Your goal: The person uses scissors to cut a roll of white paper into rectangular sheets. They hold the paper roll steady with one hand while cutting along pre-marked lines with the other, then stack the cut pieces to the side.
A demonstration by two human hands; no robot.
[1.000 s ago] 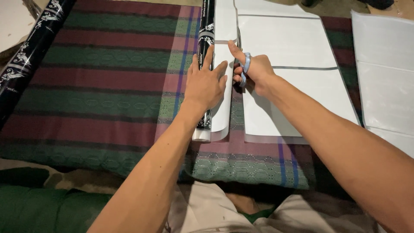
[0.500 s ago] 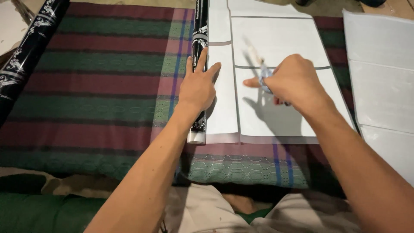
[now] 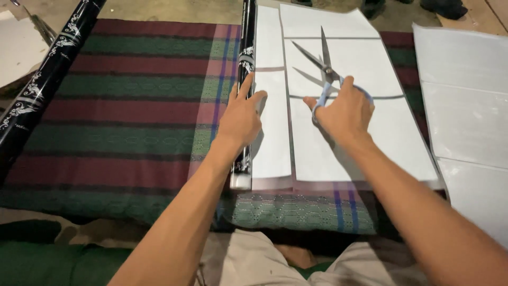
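Right hand (image 3: 343, 110) gripped scissors (image 3: 324, 68), blades apart above sheets (image 3: 365, 143). Left hand (image 3: 241, 117) pressed flat, fingers spread, on roll (image 3: 246, 53) alongside. Risked crooked cut if roll slipped sideways.

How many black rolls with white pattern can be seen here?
2. One black roll lies under the left hand, beside the white sheets. The other roll lies diagonally at the far left.

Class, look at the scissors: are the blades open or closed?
Open. The scissors in the right hand show two blades spread in a V over the white sheets.
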